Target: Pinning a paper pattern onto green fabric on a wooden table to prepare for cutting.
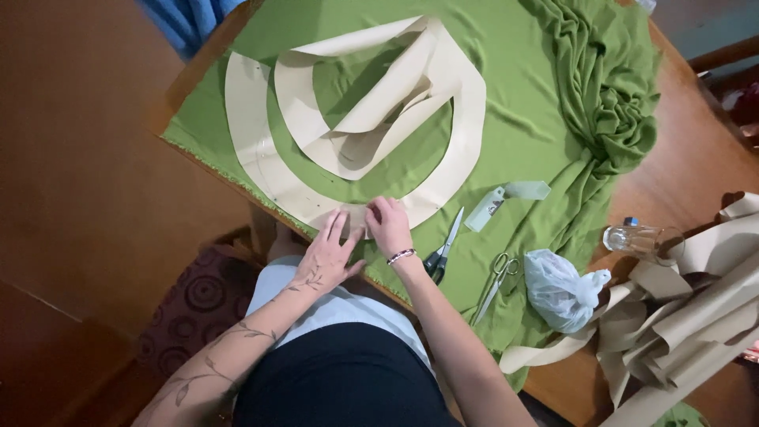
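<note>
A green fabric (514, 111) covers most of a wooden table (696, 150). On it lie curved cream paper pattern pieces (443, 150), ring-shaped and overlapping. My left hand (330, 251) lies flat with fingers spread on the near edge of the paper ring. My right hand (389, 224) presses its bent fingertips on the same paper edge, right beside the left hand. Whether something small sits between its fingers is hidden.
Black-handled scissors (441, 251) and silver scissors (494, 281) lie on the fabric to the right of my hands, with a pale green box (494, 204), a knotted plastic bag (560, 289), a glass (642, 239) and a heap of paper strips (688, 324).
</note>
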